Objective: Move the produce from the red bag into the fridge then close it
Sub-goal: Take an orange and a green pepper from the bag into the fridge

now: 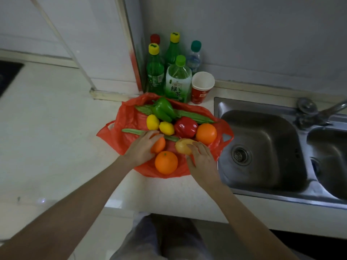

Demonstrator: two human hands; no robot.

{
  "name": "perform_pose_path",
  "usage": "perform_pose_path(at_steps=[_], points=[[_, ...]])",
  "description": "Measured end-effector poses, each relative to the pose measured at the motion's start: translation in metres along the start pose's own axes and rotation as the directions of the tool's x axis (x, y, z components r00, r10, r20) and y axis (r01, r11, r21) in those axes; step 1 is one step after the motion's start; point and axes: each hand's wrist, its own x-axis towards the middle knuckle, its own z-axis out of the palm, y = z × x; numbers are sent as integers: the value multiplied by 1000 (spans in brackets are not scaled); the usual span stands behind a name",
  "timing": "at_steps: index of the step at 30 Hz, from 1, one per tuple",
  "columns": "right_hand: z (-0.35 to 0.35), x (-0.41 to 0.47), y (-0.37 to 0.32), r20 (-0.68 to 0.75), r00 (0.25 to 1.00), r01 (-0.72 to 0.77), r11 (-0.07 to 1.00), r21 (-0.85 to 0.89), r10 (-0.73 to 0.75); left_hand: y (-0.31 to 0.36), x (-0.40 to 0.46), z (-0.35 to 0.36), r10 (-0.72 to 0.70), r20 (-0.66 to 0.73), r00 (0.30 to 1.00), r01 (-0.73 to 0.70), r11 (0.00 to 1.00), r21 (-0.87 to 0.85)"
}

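Two hands were in the red bag (131, 117) spread flat on the tabletop (56, 128): my left hand (140, 149) cupped an orange (159, 145), my right hand (201, 156) seemingly gripped a potato (183, 146), so both could go fridgeward together.

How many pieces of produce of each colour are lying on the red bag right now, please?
Orange: 3
Yellow lemons: 2
Yellowish, under the right hand: 1
Red pepper: 1
Green pepper: 1
Green bean pods, some overlapping, roughly: 3
Total: about 11
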Motion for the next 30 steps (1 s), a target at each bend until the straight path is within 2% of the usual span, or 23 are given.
perform_pose_path(at_steps=[6, 10, 13, 19, 27, 30], points=[[2, 16, -12, -15, 996, 94, 994, 59, -93, 0, -22, -5, -184, -94, 978, 170, 975, -143], [7, 33, -29, 16, 987, 161, 986, 30, -162, -2, -44, -14, -301, -198, 933, 265, 946, -188], [10, 48, -38, 45, 986, 157, 987, 40, -158, -7, -60, -23, -371, -224, 901, 324, 920, -221], [11, 94, -46, 43, 990, 136, 990, 27, -138, -16, -76, -38, -410, -299, 861, 355, 908, -223], [19, 131, -51, 82, 992, 93, 995, -31, -91, -17, -76, -50, -433, -311, 846, 369, 897, -244], [24, 136, -49, 81, 989, 126, 992, -6, -126, -18, -77, -52, -448, -312, 838, 386, 890, -243]])
